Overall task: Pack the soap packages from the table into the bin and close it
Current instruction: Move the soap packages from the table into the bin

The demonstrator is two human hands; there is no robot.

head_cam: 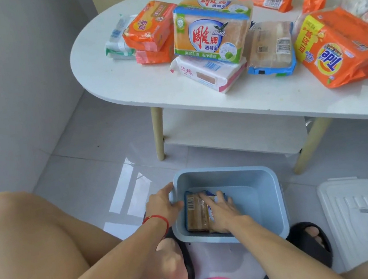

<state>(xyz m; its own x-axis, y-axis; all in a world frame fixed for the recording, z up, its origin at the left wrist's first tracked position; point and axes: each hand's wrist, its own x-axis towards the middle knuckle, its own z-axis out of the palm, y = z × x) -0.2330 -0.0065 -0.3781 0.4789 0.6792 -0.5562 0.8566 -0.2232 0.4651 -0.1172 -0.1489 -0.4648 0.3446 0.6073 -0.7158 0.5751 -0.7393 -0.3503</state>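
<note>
Blue plastic, the bin sits open on the floor. Right hand lies flat, fingers spread, grip loose, on a brown soap package with a barcode inside it. Left hand curls its grip over the bin's left rim. White lid lies beside. Beyond, orange, green and white soap packages crowd the white desk.
</note>
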